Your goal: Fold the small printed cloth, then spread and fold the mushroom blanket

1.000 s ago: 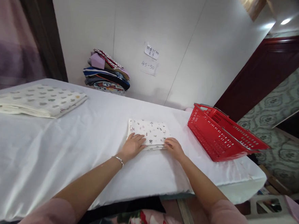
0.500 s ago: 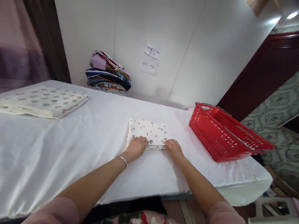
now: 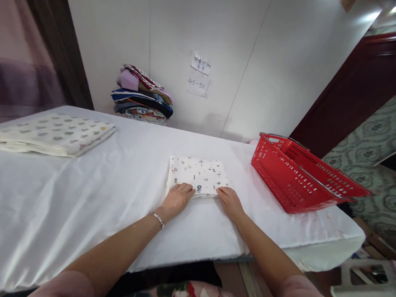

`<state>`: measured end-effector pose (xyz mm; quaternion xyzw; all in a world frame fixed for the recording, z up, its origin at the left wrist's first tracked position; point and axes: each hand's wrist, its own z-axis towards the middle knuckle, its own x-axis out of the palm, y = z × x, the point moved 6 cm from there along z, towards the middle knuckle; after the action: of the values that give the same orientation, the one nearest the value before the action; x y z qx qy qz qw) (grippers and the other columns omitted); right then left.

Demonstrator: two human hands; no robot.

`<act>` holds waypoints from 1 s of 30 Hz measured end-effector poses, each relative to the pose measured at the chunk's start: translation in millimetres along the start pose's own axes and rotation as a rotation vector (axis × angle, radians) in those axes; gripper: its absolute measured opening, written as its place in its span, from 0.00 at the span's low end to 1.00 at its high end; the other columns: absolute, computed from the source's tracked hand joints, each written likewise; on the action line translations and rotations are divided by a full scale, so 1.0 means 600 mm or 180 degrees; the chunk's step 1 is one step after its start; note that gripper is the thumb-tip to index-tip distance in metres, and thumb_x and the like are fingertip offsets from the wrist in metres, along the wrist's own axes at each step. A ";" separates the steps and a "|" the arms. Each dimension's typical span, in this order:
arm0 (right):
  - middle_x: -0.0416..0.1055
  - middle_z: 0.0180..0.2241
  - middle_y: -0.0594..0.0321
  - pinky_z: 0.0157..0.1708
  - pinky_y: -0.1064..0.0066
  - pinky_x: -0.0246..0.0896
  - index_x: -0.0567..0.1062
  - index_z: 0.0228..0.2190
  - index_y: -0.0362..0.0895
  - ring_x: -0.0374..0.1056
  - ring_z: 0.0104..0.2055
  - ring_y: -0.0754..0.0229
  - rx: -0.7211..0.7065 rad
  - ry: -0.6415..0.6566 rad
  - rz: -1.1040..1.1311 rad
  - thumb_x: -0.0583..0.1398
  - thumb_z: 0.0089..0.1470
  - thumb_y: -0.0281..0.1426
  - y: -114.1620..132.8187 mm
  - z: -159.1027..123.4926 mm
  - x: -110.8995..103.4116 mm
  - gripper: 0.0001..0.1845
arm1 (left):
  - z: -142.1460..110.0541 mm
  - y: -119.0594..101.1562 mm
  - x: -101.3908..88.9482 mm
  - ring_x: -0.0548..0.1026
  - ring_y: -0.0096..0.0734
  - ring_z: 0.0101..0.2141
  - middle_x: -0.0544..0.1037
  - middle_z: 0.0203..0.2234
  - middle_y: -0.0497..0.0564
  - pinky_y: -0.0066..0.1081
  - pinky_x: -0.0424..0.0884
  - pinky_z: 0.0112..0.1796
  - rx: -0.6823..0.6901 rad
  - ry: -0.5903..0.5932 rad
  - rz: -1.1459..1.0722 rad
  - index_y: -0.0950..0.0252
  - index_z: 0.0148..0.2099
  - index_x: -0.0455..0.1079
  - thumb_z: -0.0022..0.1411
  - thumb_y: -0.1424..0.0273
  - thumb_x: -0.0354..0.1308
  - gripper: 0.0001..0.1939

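A folded white cloth (image 3: 199, 173) with small scattered prints lies flat on the white-covered table (image 3: 131, 184) in front of me. My left hand (image 3: 179, 198) has its fingers closed on the cloth's near left edge; a bracelet circles that wrist. At the near right corner, my right hand (image 3: 230, 200) pinches the same cloth between thumb and fingers. Both thumbs are partly hidden. Further left rests a larger folded cream cloth (image 3: 56, 132) with grey-green leaf-like prints, touched by neither hand.
A red plastic basket (image 3: 297, 178) with metal handles stands at the table's right end. Behind the table, a stack of folded fabrics (image 3: 144, 95) leans near the wall. Two paper notes (image 3: 198, 85) hang on the wall. A white stool (image 3: 361, 286) is at lower right.
The cloth's near edge now lies flatter, with its top layer drawn slightly toward me. Both hands have shifted slightly and keep hold of that edge. The camera view has moved a little.
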<state>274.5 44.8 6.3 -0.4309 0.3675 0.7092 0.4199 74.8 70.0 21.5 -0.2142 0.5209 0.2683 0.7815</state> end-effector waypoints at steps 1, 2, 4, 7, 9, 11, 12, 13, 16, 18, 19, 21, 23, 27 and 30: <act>0.67 0.47 0.55 0.51 0.62 0.53 0.69 0.49 0.45 0.60 0.50 0.56 -0.0045 -0.0045 0.0002 0.46 0.59 0.28 0.001 -0.001 -0.001 0.19 | -0.002 -0.001 -0.002 0.66 0.36 0.41 0.71 0.40 0.54 0.36 0.61 0.41 -0.0006 -0.0010 -0.0008 0.63 0.46 0.67 0.63 0.79 0.42 0.15; 0.67 0.47 0.54 0.51 0.61 0.54 0.69 0.49 0.44 0.60 0.50 0.55 -0.0109 -0.0101 0.0003 0.46 0.59 0.28 0.002 -0.002 -0.002 0.19 | -0.003 -0.002 -0.003 0.66 0.37 0.41 0.71 0.39 0.54 0.36 0.61 0.41 0.0004 -0.0016 -0.0017 0.63 0.46 0.67 0.63 0.78 0.42 0.15; 0.67 0.47 0.53 0.50 0.60 0.55 0.68 0.50 0.43 0.60 0.50 0.55 -0.0281 -0.0205 -0.0001 0.48 0.58 0.26 0.004 -0.005 -0.003 0.19 | -0.008 -0.004 -0.006 0.65 0.37 0.42 0.70 0.40 0.54 0.37 0.61 0.43 0.0049 -0.0029 -0.0049 0.63 0.47 0.66 0.62 0.76 0.44 0.14; 0.65 0.50 0.52 0.52 0.58 0.54 0.66 0.51 0.43 0.58 0.53 0.54 -0.0518 -0.0263 -0.0109 0.49 0.56 0.24 0.002 -0.010 -0.003 0.21 | -0.014 -0.006 -0.006 0.65 0.37 0.43 0.70 0.41 0.54 0.37 0.61 0.44 0.0104 -0.0038 -0.0054 0.64 0.49 0.64 0.62 0.74 0.46 0.14; 0.64 0.52 0.54 0.54 0.55 0.51 0.64 0.52 0.45 0.56 0.56 0.54 -0.0536 -0.0205 -0.0284 0.50 0.55 0.23 -0.003 -0.014 -0.001 0.23 | -0.016 -0.005 -0.003 0.65 0.37 0.43 0.70 0.41 0.53 0.37 0.61 0.44 0.0122 -0.0045 0.0033 0.64 0.50 0.64 0.62 0.77 0.45 0.15; 0.62 0.54 0.56 0.55 0.53 0.48 0.63 0.53 0.47 0.52 0.58 0.53 -0.0441 -0.0073 -0.0471 0.50 0.55 0.22 -0.011 -0.017 0.002 0.24 | -0.016 -0.005 0.001 0.65 0.36 0.42 0.70 0.41 0.53 0.36 0.61 0.44 0.0165 -0.0052 0.0129 0.64 0.51 0.63 0.62 0.80 0.42 0.18; 0.61 0.55 0.57 0.55 0.52 0.48 0.63 0.54 0.48 0.51 0.59 0.52 -0.0380 0.0004 -0.0543 0.49 0.56 0.22 -0.015 -0.018 0.003 0.25 | -0.016 -0.005 0.003 0.65 0.36 0.42 0.70 0.41 0.54 0.36 0.61 0.44 0.0194 -0.0055 0.0163 0.65 0.51 0.63 0.61 0.81 0.41 0.19; 0.60 0.56 0.58 0.55 0.52 0.47 0.62 0.54 0.49 0.50 0.60 0.52 -0.0331 0.0079 -0.0595 0.49 0.56 0.22 -0.019 -0.019 0.004 0.25 | -0.016 -0.005 0.004 0.65 0.36 0.42 0.70 0.41 0.54 0.36 0.61 0.44 0.0216 -0.0053 0.0188 0.65 0.52 0.63 0.61 0.82 0.41 0.19; 0.59 0.57 0.59 0.54 0.55 0.49 0.61 0.55 0.49 0.50 0.60 0.53 -0.0302 0.0267 -0.0658 0.48 0.56 0.21 -0.027 -0.017 0.006 0.26 | -0.017 -0.002 0.003 0.66 0.36 0.43 0.70 0.43 0.54 0.37 0.61 0.44 0.0185 -0.0049 0.0263 0.64 0.53 0.62 0.61 0.82 0.42 0.20; 0.59 0.57 0.59 0.53 0.57 0.52 0.61 0.56 0.50 0.52 0.59 0.54 -0.0345 0.0339 -0.0659 0.48 0.56 0.20 -0.030 -0.013 0.005 0.27 | -0.020 0.002 -0.002 0.65 0.37 0.45 0.69 0.45 0.54 0.38 0.60 0.46 0.0141 -0.0041 0.0307 0.63 0.54 0.61 0.60 0.83 0.42 0.22; 0.59 0.57 0.59 0.52 0.58 0.52 0.60 0.56 0.50 0.53 0.59 0.55 -0.0373 0.0363 -0.0657 0.48 0.56 0.20 -0.032 -0.012 0.005 0.27 | -0.022 0.004 -0.004 0.65 0.37 0.47 0.69 0.46 0.55 0.38 0.59 0.47 0.0132 -0.0027 0.0322 0.63 0.55 0.60 0.60 0.84 0.42 0.23; 0.59 0.57 0.59 0.52 0.60 0.54 0.60 0.56 0.50 0.54 0.58 0.56 -0.0431 0.0398 -0.0659 0.48 0.56 0.20 -0.036 -0.008 0.004 0.28 | -0.027 0.006 -0.010 0.63 0.37 0.50 0.68 0.48 0.55 0.38 0.58 0.48 0.0130 0.0036 0.0344 0.62 0.57 0.58 0.59 0.85 0.41 0.25; 0.59 0.57 0.58 0.52 0.60 0.55 0.59 0.57 0.50 0.54 0.58 0.56 -0.0496 0.0422 -0.0684 0.48 0.56 0.20 -0.039 -0.006 0.004 0.29 | -0.029 0.006 -0.014 0.62 0.37 0.52 0.67 0.50 0.54 0.38 0.57 0.49 0.0113 0.0149 0.0379 0.62 0.58 0.56 0.58 0.85 0.41 0.27; 0.59 0.56 0.55 0.52 0.60 0.56 0.59 0.57 0.48 0.55 0.57 0.55 -0.0648 0.0468 -0.0792 0.49 0.56 0.20 -0.038 -0.003 0.002 0.28 | -0.026 0.001 -0.018 0.62 0.38 0.51 0.67 0.50 0.55 0.38 0.60 0.47 0.0087 0.0433 0.0485 0.62 0.58 0.55 0.57 0.85 0.42 0.27; 0.60 0.56 0.54 0.53 0.61 0.56 0.59 0.57 0.46 0.56 0.57 0.56 -0.0695 0.0483 -0.0865 0.49 0.56 0.21 -0.037 -0.001 0.001 0.27 | -0.022 -0.003 -0.020 0.63 0.38 0.50 0.67 0.49 0.56 0.38 0.62 0.46 0.0104 0.0517 0.0522 0.63 0.58 0.55 0.57 0.85 0.42 0.27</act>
<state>294.8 52.9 2.2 -0.5719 0.2573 0.6471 0.4336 63.2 58.1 27.8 -0.1791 0.6027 0.3045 0.7155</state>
